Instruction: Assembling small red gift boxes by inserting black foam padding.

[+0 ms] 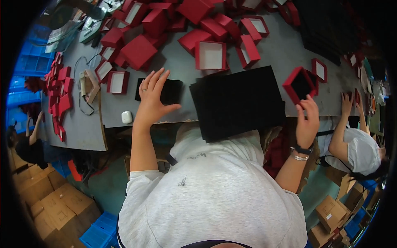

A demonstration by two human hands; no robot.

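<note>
My left hand (152, 97) hovers with spread fingers over a small black rectangular piece (173, 91) on the table, partly covering it; nothing is in its grip. At the right, my right hand (307, 122) pinches the near edge of a red box (290, 84) that has a black inside and sits tilted. Between my hands lies a stack of large black sheets (240, 101), uneven at the edges and jutting over the table's front edge.
Many red boxes (138, 51) with white insides are heaped along the far side. A white earphone case (127, 117) lies left on the grey table (120, 99). Co-workers sit at both sides: one in black (31, 146), one in white (359, 151). Cardboard cartons (62, 206) stand below.
</note>
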